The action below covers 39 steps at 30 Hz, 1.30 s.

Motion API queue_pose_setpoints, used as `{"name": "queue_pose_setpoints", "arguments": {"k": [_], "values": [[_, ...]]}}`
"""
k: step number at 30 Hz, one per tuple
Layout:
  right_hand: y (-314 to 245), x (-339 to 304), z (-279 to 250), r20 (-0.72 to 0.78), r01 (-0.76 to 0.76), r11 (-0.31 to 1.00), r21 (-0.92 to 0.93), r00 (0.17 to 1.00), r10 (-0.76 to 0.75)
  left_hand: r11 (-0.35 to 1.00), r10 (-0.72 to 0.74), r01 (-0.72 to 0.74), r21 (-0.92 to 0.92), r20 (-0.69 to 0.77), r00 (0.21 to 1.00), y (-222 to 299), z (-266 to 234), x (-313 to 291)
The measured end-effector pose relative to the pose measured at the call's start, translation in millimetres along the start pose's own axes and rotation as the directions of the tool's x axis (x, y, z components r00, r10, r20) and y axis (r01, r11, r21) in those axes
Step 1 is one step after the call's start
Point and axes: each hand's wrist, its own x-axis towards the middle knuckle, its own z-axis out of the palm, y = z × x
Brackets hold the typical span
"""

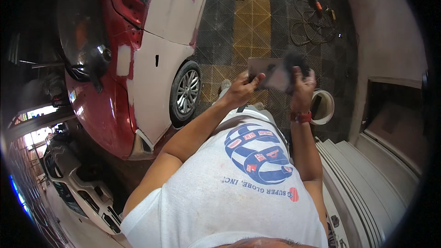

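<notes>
Head view: left hand, thumb uppermost, pinches a flat sheet; whether right hand grips, I cannot tell.

The wide camera sits on my head and looks steeply down. My shirt is near, my left hand and right hand farther.

Car patched off-wht on red. Floor tiled dk grey, diag-ribbed, split by yel strip. Tool twd floor's rt edge coloured org/blk. Held sheet tinted grey-brn. Shirt printed blue/red on wht.
</notes>
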Motion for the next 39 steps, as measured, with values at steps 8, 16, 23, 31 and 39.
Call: {"name": "queue_pose_setpoints", "arguments": {"k": [8, 16, 23, 31, 39], "values": [[-34, 92, -26, -0.208, -0.046, 0.998, -0.035, 0.977, 0.038, 0.966, 0.088, -0.105, -0.237, -0.081, 0.993, 1, -38, 44], [-90, 157, 92, 0.316, 0.492, 0.536, -0.686, 0.865, -0.39, 0.948, 0.193, -0.025, 0.318, -0.51, 0.838, 50, -131, 157], [45, 310, 104, 0.402, 0.368, 0.241, -0.898, 0.909, 0.112, 0.891, 0.337, -0.162, 0.425, -0.378, 0.862, 58, -241, 226], [200, 457, 88, 0.074, -0.38, 0.848, -0.37, 0.898, 0.435, 0.089, 0.779, 0.315, 0.945, -0.263, 0.569, 106, -530, 208], [306, 572, 274, 0.276, -0.781, 0.593, -0.195, 0.537, 0.797, -0.392, 0.354, 0.223, 0.893, -0.078, 0.932, 98, -656, 160]]}}
